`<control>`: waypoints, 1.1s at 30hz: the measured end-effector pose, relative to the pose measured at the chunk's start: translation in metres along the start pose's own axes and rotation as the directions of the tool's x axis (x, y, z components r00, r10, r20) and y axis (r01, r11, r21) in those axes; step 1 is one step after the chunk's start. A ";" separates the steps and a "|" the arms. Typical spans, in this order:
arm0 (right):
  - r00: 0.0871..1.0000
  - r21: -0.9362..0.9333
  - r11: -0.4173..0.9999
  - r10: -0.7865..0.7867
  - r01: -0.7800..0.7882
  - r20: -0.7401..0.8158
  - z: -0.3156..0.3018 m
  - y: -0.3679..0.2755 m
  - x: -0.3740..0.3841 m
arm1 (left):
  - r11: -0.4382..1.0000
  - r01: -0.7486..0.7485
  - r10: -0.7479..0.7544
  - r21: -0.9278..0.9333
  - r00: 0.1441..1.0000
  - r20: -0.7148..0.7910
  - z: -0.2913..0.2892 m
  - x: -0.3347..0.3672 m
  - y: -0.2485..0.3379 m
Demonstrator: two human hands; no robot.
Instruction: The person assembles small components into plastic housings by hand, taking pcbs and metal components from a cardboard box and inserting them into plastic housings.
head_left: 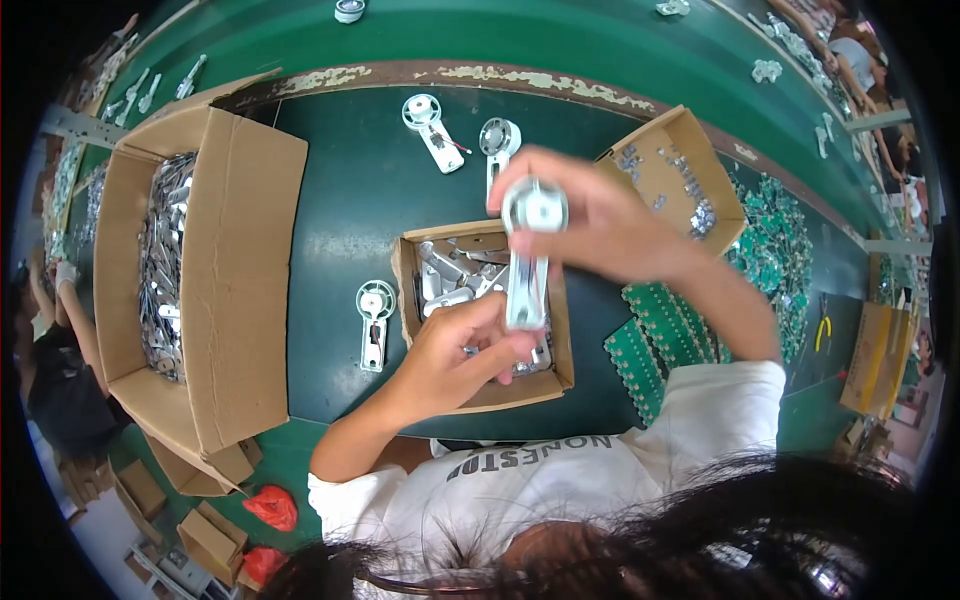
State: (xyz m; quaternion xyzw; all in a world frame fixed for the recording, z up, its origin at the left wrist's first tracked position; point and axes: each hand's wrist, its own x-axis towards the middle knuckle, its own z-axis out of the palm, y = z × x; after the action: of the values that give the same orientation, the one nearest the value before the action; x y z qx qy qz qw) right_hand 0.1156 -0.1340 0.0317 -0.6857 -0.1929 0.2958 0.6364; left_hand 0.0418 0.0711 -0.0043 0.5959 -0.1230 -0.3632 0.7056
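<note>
A pale, half-built handheld fan [525, 285] with a round head is held above the small cardboard box [480, 405]. My right hand [600, 225] grips it just below the head, slightly blurred by motion. At the lower end of the handle, my left hand [450, 350] pinches it between thumb and fingers. Silver and white handle shells [450, 265] fill the box underneath. Three similar fan units lie on the dark green table: one at left [373, 330], another at the far side [432, 135], and a third [495, 140] partly covered by my right hand.
To the left stands a large cardboard box [250, 270] of metallic parts. At right are green circuit boards [660, 340], a pile of small boards [775, 250] and an open box [680, 150] of small metal pieces. Beyond the table's rim runs a green conveyor [480, 40]. Other people work at both sides.
</note>
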 end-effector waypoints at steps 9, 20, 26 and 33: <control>0.732 0.004 0.988 0.117 -0.154 -0.672 -0.286 0.066 0.185 | 0.777 -0.163 0.442 0.608 0.828 -0.344 -0.002 0.002 -0.001; 0.523 -0.993 -0.111 -0.845 0.037 0.114 -0.132 0.008 0.066 | -0.061 -0.148 0.430 0.987 0.889 0.160 0.007 0.006 -0.016; 0.811 -0.805 0.347 -0.525 0.481 0.258 0.048 0.030 -0.058 | 0.011 -0.110 0.500 0.994 0.862 0.090 -0.001 0.011 -0.019; 0.931 -0.937 0.168 -0.257 0.307 0.259 0.067 0.049 -0.045 | 0.629 -0.145 0.596 0.764 0.721 -0.353 0.002 0.005 -0.006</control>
State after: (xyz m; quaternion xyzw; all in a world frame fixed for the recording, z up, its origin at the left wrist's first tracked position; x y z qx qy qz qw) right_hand 0.0322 -0.1176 -0.0102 -0.8755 -0.4698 0.0034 0.1131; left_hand 0.0425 0.0661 -0.0107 0.8520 -0.1556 0.0715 0.4948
